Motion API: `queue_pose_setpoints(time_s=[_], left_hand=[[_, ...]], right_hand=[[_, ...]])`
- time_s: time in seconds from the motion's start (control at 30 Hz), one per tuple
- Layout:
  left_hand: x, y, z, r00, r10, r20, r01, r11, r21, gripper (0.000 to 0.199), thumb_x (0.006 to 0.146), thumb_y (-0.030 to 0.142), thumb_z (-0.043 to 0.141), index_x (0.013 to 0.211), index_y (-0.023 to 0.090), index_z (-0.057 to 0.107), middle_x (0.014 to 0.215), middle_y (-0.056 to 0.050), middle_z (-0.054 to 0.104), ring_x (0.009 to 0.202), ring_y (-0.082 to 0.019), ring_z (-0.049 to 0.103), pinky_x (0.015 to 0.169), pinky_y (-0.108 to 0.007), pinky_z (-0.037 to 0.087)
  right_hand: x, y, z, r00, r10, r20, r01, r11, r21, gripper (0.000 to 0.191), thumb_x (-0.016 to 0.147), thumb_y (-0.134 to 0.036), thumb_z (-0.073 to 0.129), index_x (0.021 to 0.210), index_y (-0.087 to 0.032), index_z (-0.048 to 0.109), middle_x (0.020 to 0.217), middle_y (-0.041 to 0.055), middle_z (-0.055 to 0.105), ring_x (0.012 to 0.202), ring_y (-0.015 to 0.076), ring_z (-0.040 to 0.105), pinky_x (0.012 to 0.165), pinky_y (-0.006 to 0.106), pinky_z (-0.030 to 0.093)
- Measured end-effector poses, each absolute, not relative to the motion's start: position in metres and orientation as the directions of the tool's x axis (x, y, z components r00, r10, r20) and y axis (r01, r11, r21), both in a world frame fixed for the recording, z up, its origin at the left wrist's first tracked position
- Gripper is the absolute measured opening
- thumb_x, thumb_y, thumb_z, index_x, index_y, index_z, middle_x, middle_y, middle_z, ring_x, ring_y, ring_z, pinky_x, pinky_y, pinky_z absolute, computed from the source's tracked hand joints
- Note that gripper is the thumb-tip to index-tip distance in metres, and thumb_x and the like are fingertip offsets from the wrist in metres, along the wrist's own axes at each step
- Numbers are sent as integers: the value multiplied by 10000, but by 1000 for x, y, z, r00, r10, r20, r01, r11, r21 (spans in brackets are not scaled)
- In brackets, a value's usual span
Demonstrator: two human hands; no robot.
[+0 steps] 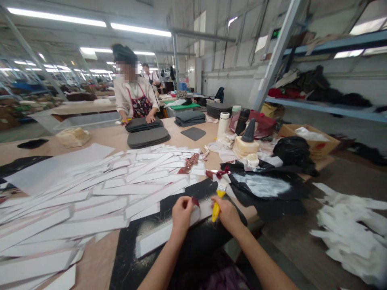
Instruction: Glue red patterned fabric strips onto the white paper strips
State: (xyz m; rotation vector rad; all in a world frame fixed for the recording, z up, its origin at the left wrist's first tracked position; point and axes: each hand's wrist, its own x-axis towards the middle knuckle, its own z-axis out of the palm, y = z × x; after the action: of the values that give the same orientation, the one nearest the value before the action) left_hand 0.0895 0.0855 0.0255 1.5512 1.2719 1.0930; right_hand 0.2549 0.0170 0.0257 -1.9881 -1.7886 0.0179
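Observation:
Near the front edge of the table, a long white strip (157, 241) lies slantwise on a black sheet (127, 249). My left hand (183, 213) is over the strip, its fingers pinched on a small dark red piece (195, 201). To its right, my right hand (228, 213) is closed round a yellow-handled brush (216, 211), bristles pointing away from me, close to the strip's far end. Just beyond the brush lie dark red scraps (222, 173). Many white strips (111, 189) overlap on the table to the left.
A person (136, 96) across the table has both hands at stacked dark grey pieces (148, 138). A white bottle (223, 125), a pale block with a dark cone (248, 131) and a black bag (294, 155) stand at right. White scraps (350, 237) lie far right.

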Motion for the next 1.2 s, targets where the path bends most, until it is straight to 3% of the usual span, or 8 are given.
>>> queue_pose_setpoints(time_s=[0.13,0.3,0.47,0.63,0.73,0.87,1.0,1.2], left_hand=[[61,86,27,25,999,30,57,-32,998,305,730,428,536,831,150,613,753,-37,638,674,-153,571,639,-262,442],[71,49,29,303,908,289,507,-410,758,349,711,233,546,1052,160,564,991,-81,623,898,-217,555,820,-376,432],[79,42,29,272,926,261,712,-376,593,129,731,112,456,739,157,577,767,-55,592,788,-194,547,746,-345,431],[27,74,49,-48,989,-139,-1,139,990,69,729,208,543,696,147,541,597,14,550,527,-99,504,516,-223,408],[-40,84,69,-198,916,-348,-551,189,813,69,711,176,587,720,137,532,644,1,590,522,-87,536,481,-197,422],[-145,79,99,-451,770,-451,-759,-65,647,85,712,59,548,709,143,535,623,17,589,514,-59,541,463,-149,424],[-222,67,131,-785,561,-264,-527,-380,761,116,680,81,586,686,160,500,633,56,560,520,-57,531,485,-167,443],[-211,100,157,-796,186,577,501,-334,799,188,751,309,586,855,152,592,778,-3,575,652,-103,529,607,-240,469]], right_hand=[[245,21,42,41,966,256,996,-20,-87,224,816,-309,530,996,-195,599,733,67,646,717,198,592,667,282,395],[223,28,61,-3,971,241,999,-9,51,187,774,-310,563,843,-144,610,745,110,639,747,233,587,680,319,370],[219,30,53,-56,969,239,993,29,118,188,764,-311,570,842,-146,616,728,112,644,744,259,591,663,345,372],[227,31,37,-172,944,280,965,104,241,260,754,-355,599,948,-183,617,683,79,626,692,246,585,624,337,370],[231,32,29,-217,926,309,948,124,295,252,755,-370,604,944,-204,626,659,61,620,660,223,581,616,324,363],[234,34,21,-278,894,352,920,141,367,222,769,-338,598,933,-197,649,628,50,601,622,210,566,607,315,341],[236,34,20,-318,876,362,899,158,407,227,784,-325,591,942,-180,663,638,51,595,625,216,562,625,328,334],[233,32,22,-326,884,336,897,177,405,211,793,-306,580,949,-188,661,645,47,599,636,213,568,632,329,340]])
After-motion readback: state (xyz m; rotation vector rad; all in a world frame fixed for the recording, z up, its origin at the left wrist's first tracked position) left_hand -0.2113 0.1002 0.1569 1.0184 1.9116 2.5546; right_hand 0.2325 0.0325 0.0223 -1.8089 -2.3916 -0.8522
